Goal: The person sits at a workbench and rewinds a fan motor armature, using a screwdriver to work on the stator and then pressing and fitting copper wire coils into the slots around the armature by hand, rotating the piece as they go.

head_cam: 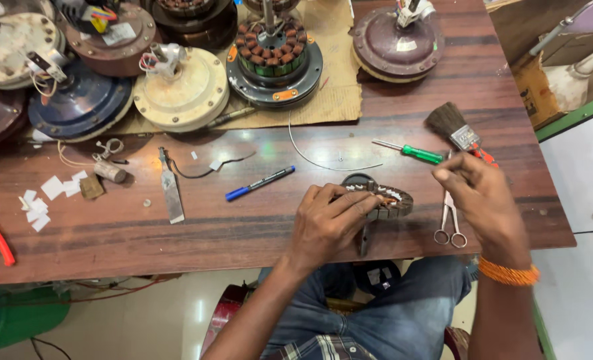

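At lower centre, our left hand (326, 223) presses curled fingers on the wound stator (384, 199); our right hand (480, 197) pinches fingertips together above the scissors (450, 217) on the worktop (243, 227).

The person is wearing blue jeans (376, 313) and a checked shirt (316, 348) whose hem is showing at the bottom edge. Both forearms are showing bare, without sleeves. The right wrist is wearing a stack of orange bangles (508, 273).
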Tool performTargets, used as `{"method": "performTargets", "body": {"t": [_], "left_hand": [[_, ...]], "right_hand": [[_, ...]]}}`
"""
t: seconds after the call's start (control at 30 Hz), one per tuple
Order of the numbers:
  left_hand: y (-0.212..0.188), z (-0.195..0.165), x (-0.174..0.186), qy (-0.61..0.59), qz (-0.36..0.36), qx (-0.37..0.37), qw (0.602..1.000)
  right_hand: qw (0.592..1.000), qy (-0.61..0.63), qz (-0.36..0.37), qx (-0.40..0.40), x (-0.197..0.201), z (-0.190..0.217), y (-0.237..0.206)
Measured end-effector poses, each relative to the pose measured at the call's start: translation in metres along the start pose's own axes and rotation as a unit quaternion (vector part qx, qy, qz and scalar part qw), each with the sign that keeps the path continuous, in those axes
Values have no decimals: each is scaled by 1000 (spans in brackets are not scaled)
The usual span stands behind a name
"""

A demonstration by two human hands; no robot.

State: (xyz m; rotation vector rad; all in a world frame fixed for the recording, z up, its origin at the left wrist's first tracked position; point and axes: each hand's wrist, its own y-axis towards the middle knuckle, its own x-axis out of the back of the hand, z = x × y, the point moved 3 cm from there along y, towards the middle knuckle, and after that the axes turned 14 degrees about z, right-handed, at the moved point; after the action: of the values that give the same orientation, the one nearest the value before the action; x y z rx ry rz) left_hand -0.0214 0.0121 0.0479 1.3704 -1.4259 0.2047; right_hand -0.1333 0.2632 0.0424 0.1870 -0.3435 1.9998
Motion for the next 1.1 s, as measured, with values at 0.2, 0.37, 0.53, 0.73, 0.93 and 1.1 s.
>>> {"method": "performTargets", "body": {"t": [0.2, 0.37, 0.53, 0.73, 0.93, 1.1], "left_hand": [[2, 7, -5, -25, 39, 20, 999], [2, 9, -6, -40, 65, 52, 996], [2, 13, -6, -59, 79, 59, 993], [6, 18, -4, -73, 83, 29, 993], [13, 21, 5, -86, 121, 3, 989], [18, 23, 10, -86, 145, -10, 986]], "right_hand": [[997, 32, 71, -20, -7, 9, -47], [976, -38, 212, 14, -38, 13, -67], [955, -221, 180, -75, -76, -2, -74], [936, -325, 130, 41, -119, -32, -72], [931, -325, -109, 125, -111, -29, -97], [981, 92, -151, 81, -114, -45, -87]]}}
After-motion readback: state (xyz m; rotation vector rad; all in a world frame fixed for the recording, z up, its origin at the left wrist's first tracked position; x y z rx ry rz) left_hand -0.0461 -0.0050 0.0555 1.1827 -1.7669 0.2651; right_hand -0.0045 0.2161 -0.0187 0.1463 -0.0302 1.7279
